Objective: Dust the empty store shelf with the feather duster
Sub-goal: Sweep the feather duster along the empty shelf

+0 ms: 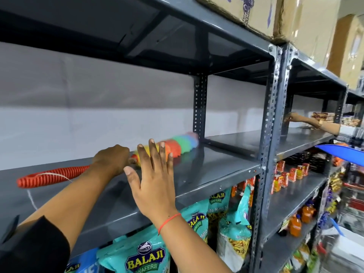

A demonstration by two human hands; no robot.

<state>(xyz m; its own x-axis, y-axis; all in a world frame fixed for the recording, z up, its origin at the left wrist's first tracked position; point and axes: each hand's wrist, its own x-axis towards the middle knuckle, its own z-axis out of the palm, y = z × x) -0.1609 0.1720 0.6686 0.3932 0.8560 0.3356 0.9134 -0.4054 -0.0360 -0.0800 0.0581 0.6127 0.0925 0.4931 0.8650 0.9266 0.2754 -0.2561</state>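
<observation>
The empty grey metal shelf (208, 170) runs across the view at chest height. On it lies the feather duster (178, 146), its multicoloured head blurred and reaching toward the back upright. Its red ribbed handle (51, 175) ends in a loop at the left, with a white string hanging from it. My left hand (112, 160) is shut on the handle just behind the head. My right hand (153, 180) is held flat above the shelf in front of the duster, fingers spread, holding nothing.
Teal Balaji wafer bags (145, 257) hang under the shelf. Cardboard boxes (291, 18) sit on the top shelf. In the bay to the right, another person's hand (295, 118) reaches onto the shelf. A blue plastic edge (342, 152) juts in at the right, above small packets and bottles.
</observation>
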